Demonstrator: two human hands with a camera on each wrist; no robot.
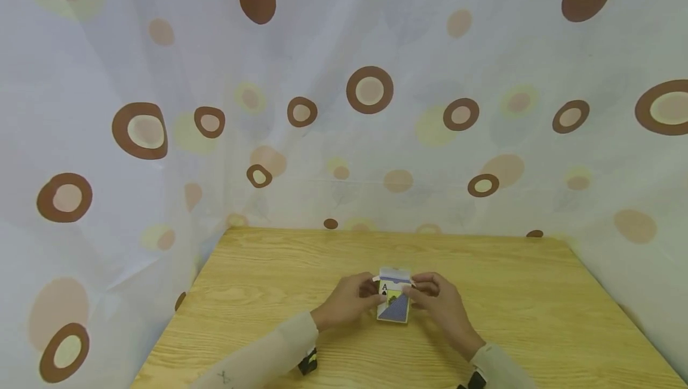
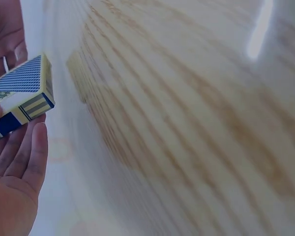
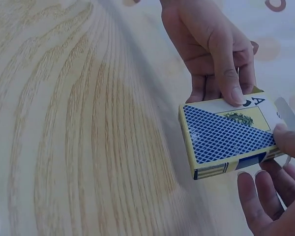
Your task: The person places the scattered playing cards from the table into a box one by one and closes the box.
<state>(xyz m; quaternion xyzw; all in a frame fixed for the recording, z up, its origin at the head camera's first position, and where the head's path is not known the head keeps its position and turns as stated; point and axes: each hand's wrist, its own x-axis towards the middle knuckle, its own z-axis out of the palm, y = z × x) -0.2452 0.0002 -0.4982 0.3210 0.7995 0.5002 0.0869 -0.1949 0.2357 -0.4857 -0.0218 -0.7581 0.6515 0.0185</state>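
Observation:
A playing card box with a blue lattice pattern and an ace on its front is held above the table between both hands. Its top flap stands open, with small side tabs spread at the opening. My left hand grips the box's left side, thumb on the front and fingers behind. On the opposite side my right hand pinches it near the top corner, thumb on the front. In the right wrist view, the box shows its patterned face and yellow edges. What lies inside is hidden.
The wooden table spreads beneath the hands. A white curtain with brown and beige circles hangs behind and along both sides of it. Dark wrist-worn devices show by the sleeves.

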